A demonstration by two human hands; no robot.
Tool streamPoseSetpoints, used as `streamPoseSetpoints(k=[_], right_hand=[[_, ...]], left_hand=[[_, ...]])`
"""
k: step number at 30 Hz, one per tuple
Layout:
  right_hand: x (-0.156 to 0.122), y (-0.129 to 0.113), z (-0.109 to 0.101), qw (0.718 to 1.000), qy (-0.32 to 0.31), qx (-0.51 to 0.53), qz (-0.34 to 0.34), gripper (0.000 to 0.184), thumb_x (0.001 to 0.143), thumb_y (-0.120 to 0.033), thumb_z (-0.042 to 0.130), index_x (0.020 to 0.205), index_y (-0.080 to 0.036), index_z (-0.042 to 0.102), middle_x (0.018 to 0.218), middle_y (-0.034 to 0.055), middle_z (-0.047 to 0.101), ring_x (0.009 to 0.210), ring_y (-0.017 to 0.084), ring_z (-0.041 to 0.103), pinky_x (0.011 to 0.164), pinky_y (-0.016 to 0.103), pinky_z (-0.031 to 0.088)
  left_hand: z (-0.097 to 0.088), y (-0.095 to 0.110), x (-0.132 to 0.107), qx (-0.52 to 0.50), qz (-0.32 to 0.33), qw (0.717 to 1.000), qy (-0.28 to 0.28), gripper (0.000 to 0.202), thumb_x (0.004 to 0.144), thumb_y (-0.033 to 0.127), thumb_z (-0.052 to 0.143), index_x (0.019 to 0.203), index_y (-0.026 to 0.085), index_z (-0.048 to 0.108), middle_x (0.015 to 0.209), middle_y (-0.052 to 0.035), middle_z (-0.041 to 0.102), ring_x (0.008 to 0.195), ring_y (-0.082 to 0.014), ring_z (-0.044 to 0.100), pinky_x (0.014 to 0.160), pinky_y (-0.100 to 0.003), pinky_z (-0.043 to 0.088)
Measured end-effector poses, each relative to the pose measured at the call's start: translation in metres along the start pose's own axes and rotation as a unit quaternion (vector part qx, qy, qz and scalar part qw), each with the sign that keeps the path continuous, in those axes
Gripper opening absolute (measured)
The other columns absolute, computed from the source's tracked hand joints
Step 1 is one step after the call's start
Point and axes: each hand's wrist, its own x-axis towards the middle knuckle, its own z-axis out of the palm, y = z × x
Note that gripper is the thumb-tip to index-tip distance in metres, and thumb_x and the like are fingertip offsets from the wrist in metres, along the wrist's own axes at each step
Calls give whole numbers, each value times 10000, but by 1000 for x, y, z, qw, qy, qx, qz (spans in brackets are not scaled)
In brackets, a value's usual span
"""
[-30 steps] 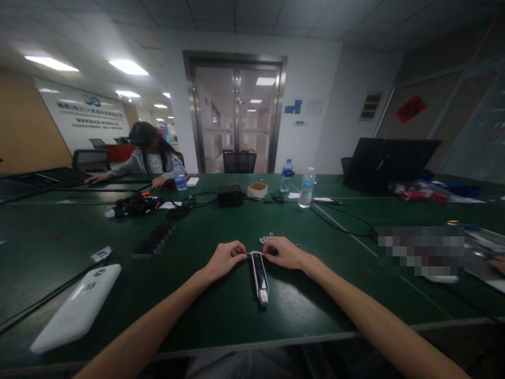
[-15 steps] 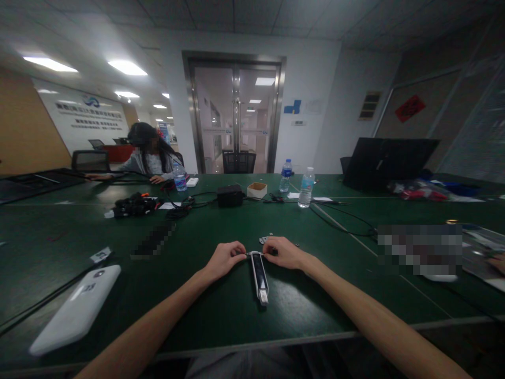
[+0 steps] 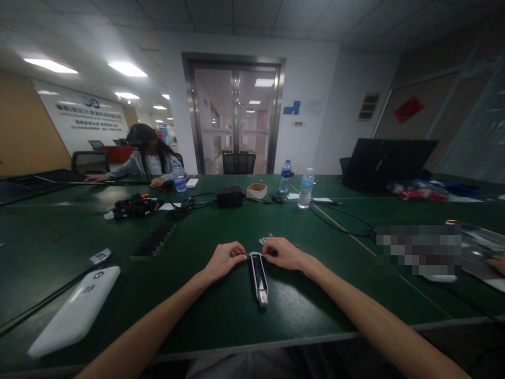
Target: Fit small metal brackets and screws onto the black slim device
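A slim, elongated device (image 3: 259,276) with a white frame, a dark glossy face and a pale silvery block at its near end lies on the green table in front of me. My left hand (image 3: 228,259) is closed in a pinch at the left of its far end. On the other side, my right hand (image 3: 283,253) pinches at the right of the same end. Something thin and small shows at the fingertips of each hand, too tiny to name. Small metal pieces (image 3: 263,241) lie just behind my right hand, partly covered by it.
A white phone-like slab (image 3: 74,310) lies at the left with a cable by it. Further back are a black adapter (image 3: 230,196), an open small box (image 3: 256,190) and water bottles (image 3: 306,189). A person (image 3: 145,158) sits at the far left; another hand (image 3: 497,262) shows at the right edge.
My hands and the device stay practically in place. At the far left, the seated person's head and arms have shifted slightly.
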Motion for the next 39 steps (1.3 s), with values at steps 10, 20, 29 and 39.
streamPoseSetpoints(k=[10, 20, 29, 39], right_hand=[[0, -1, -1, 1000, -2, 1, -1, 51, 819, -159, 582, 804, -162, 631, 783, 22, 593, 695, 125, 527, 640, 234, 417], [0, -3, -3, 1000, -1, 10, 4, 49, 825, -170, 579, 809, -167, 626, 799, 19, 591, 695, 123, 530, 632, 231, 421], [0, -3, -3, 1000, -3, 7, -1, 45, 815, -164, 581, 799, -167, 623, 782, 16, 590, 681, 120, 524, 632, 230, 424], [0, -5, -3, 1000, -11, 7, 1, 50, 822, -174, 579, 818, -167, 629, 790, 17, 599, 683, 120, 539, 628, 227, 428]], left_hand=[[0, -1, 1, -4, -14, 1000, -6, 225, 797, 361, 630, 914, 171, 660, 891, -25, 686, 808, -170, 622, 715, -275, 496], [1, -2, 0, 1, -4, 1000, -14, 190, 818, 329, 609, 922, 172, 638, 895, -19, 682, 811, -159, 626, 723, -270, 504], [2, -3, 1, -38, 0, 999, -20, 183, 835, 304, 589, 941, 162, 636, 930, -42, 697, 848, -167, 644, 781, -287, 507], [-1, 1, -1, -14, -6, 1000, -14, 227, 807, 360, 617, 924, 168, 647, 910, -27, 686, 822, -164, 628, 724, -271, 506]])
